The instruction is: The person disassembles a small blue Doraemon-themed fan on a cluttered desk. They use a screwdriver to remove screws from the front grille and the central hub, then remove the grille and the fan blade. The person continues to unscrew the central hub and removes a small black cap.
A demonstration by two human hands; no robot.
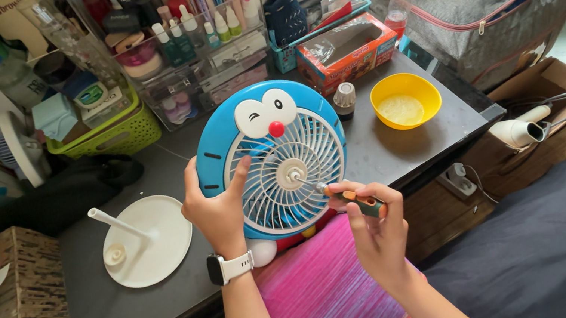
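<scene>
A round blue and white cartoon-cat desk fan [275,156] stands tilted at the near edge of the dark table [402,144], its white grille facing me. My left hand [217,207], with a white watch on the wrist, grips the fan's left rim, thumb on the grille. My right hand [376,223] holds a small screwdriver [346,198] with an orange and green handle. Its tip rests at the hub in the middle of the grille.
A white round fan base [147,241] with a short post lies to the left. A yellow bowl [405,98] and a small bottle [344,98] sit behind the fan. Cosmetic organisers, a green basket [104,130], an orange carton [345,51] line the back. A woven box [24,313] stands far left.
</scene>
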